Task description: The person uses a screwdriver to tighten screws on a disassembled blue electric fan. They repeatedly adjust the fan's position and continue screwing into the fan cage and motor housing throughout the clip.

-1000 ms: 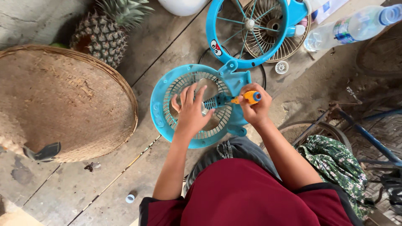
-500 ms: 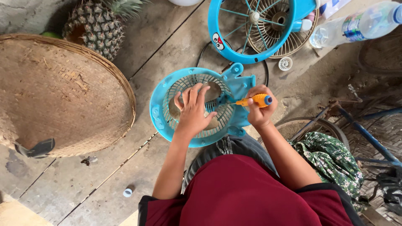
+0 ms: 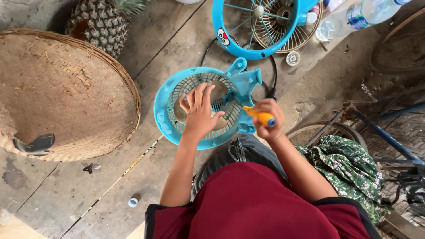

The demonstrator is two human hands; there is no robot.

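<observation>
Left hand (image 3: 200,113) spread wide on the blue fan grille (image 3: 177,128), right hand (image 3: 267,120) gripping an orange-handled screwdriver (image 3: 259,116); woven tray (image 3: 62,93), pineapple (image 3: 95,26) crowd the concrete floor (image 3: 66,194).

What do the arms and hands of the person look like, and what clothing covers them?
Both arms are bare from above the elbow down. The left hand and the right hand wear no gloves, and no ring, watch or bracelet can be seen. The dark red top has short sleeves that end in a black band on each upper arm.
</observation>
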